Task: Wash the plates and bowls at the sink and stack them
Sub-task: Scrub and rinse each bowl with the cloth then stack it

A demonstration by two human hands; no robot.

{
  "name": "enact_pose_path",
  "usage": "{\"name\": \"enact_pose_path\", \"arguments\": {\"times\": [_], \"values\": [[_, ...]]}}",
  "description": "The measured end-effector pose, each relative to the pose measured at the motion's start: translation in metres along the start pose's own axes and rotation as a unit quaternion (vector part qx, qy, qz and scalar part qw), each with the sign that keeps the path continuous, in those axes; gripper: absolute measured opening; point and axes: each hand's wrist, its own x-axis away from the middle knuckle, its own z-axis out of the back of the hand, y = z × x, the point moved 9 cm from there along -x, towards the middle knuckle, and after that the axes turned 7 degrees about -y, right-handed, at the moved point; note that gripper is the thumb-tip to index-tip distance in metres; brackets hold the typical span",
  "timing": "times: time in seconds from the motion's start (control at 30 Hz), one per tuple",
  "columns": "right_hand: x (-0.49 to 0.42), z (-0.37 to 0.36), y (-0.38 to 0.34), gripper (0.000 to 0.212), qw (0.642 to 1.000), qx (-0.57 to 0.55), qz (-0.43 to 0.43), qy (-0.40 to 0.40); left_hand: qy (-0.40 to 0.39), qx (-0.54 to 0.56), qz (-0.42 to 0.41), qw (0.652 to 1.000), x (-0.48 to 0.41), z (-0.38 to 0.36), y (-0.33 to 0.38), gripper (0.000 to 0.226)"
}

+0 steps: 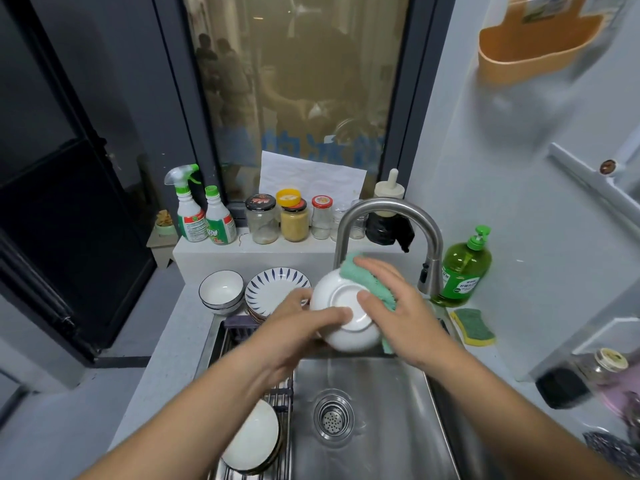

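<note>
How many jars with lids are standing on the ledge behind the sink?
3: black-lidded jar leftmost, yellow-lidded jar in the middle, red-lidded jar right. The faucet may hide more.

Grey counter (pixel 166 358) surrounds sink (pixel 381 393). Behind sink's left corner: stacked bowls (pixel 221 292), patterned plate stack (pixel 277 287) beside them. Right of sink: soap bottle (pixel 465 268), sponge (pixel 474 325). Ledge (pixel 214 251) behind sink: spray bottles (pixel 188 213), jars (pixel 294 221).
</note>
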Motion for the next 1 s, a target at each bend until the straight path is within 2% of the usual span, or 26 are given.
{"name": "enact_pose_path", "arguments": {"times": [0.1, 0.17, 0.23, 0.33, 0.43, 0.5, 0.57, 0.67, 0.77, 0.83, 0.9, 1.0], "values": [[-0.007, -0.003, -0.001, 0.044, 0.991, 0.045, -0.01, -0.127, -0.096, -0.082, 0.058, 0.99, -0.001, -0.01, 0.01, 0.046], [-0.014, -0.001, -0.002, 0.044, 0.988, 0.042, -0.02, -0.149, -0.114, -0.077, 0.079, 0.987, -0.002, -0.014, 0.005, 0.045], [-0.019, 0.003, -0.002, 0.043, 0.994, 0.028, -0.02, -0.106, -0.081, -0.035, 0.064, 0.994, -0.006, -0.013, 0.001, 0.047], [-0.007, 0.001, 0.006, 0.043, 0.999, -0.017, -0.024, 0.033, -0.04, 0.066, 0.034, 0.996, -0.011, -0.012, -0.005, 0.035], [0.015, -0.027, 0.009, 0.051, 0.992, -0.043, -0.028, 0.112, -0.027, 0.245, 0.015, 0.969, -0.013, -0.022, -0.014, 0.028], [0.02, -0.026, 0.013, 0.047, 0.983, -0.043, -0.038, 0.174, -0.029, 0.263, 0.009, 0.964, -0.012, -0.032, -0.023, 0.033], [0.013, -0.011, 0.017, 0.04, 0.977, -0.049, -0.054, 0.2, -0.01, 0.219, 0.022, 0.975, -0.013, -0.032, -0.037, 0.034], [-0.005, 0.001, 0.018, 0.041, 0.993, -0.046, -0.036, 0.106, 0.003, 0.141, 0.061, 0.988, -0.011, -0.019, -0.039, 0.023], [-0.013, -0.001, 0.026, 0.04, 0.997, -0.063, -0.044, -0.015, -0.027, 0.061, 0.06, 0.996, -0.009, -0.008, -0.023, 0.055], [-0.013, -0.006, 0.034, 0.042, 0.991, -0.095, -0.067, -0.061, -0.043, 0.032, 0.061, 0.997, -0.007, -0.006, -0.021, 0.064], [-0.012, -0.011, 0.038, 0.037, 0.989, -0.117, -0.065, -0.06, -0.027, 0.036, 0.062, 0.997, -0.007, 0.0, -0.025, 0.067], [-0.002, -0.023, 0.039, 0.031, 0.992, -0.108, -0.059, 0.022, 0.005, 0.096, 0.034, 0.995, -0.011, 0.004, -0.035, 0.065]]}}
